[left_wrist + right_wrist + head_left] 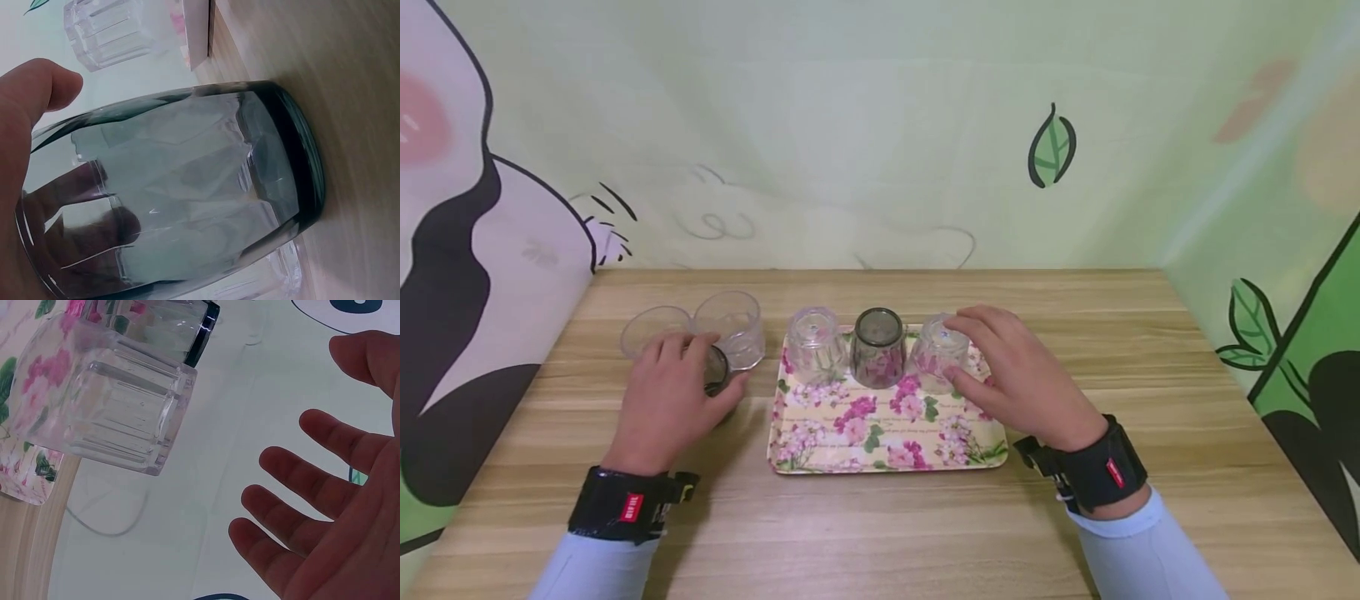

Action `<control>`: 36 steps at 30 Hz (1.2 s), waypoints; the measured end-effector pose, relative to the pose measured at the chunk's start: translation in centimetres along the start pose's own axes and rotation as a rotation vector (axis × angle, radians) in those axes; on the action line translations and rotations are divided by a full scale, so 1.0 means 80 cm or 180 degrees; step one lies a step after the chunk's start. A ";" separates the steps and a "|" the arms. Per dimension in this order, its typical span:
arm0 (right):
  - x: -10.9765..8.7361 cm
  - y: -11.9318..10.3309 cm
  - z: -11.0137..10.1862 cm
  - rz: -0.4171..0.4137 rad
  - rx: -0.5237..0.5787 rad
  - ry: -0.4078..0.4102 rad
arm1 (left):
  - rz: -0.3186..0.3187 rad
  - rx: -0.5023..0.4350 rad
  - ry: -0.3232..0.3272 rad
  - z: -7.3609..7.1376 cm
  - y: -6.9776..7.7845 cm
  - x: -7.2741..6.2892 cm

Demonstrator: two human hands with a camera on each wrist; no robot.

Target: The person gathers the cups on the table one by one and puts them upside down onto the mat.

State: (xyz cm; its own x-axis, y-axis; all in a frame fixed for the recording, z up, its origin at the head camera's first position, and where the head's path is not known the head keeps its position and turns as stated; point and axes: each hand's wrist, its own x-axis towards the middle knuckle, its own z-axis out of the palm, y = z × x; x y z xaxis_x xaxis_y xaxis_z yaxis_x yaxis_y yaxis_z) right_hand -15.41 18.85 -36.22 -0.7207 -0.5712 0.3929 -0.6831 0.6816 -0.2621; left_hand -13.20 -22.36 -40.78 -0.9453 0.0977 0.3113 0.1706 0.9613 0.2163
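My left hand [662,400] reaches over a smoky dark glass [187,175] that stands upright on the table. Its fingers are on the far side, seen through the glass in the left wrist view, while the thumb [62,87] sits apart from the rim. On a floral tray [880,450], three glasses stand upside down in a row: a clear glass [815,346], a smoky glass [878,350] and another clear glass [934,354]. Beside this last one is my right hand [1026,387], fingers spread, with a gap from the glass in the right wrist view.
Two clear glasses, a nearer-left one [651,329] and one beside the tray [730,329], stand upright past my left hand. Wood-grain table [880,533] runs in front of the tray. A printed cloth wall [850,150] rises behind and at both sides.
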 end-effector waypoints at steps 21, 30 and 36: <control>-0.001 0.001 0.002 -0.0005 -0.0001 -0.0002 | 0.0123 0.0084 0.0084 0.003 -0.003 0.002; 0.000 0.000 0.001 -0.0003 -0.0004 -0.0013 | 0.0171 0.0068 0.0260 -0.010 0.003 0.000; 0.001 0.000 0.000 -0.0012 0.0010 -0.0007 | 0.0179 0.0010 0.0384 -0.022 0.010 0.000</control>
State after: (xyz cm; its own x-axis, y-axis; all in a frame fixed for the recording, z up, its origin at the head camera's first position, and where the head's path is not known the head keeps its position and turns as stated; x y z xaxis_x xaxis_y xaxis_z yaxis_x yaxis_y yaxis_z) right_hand -15.45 18.81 -36.20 -0.7183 -0.5748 0.3920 -0.6863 0.6779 -0.2634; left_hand -12.58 -22.01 -38.95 -0.8939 0.1201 0.4319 0.2214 0.9560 0.1924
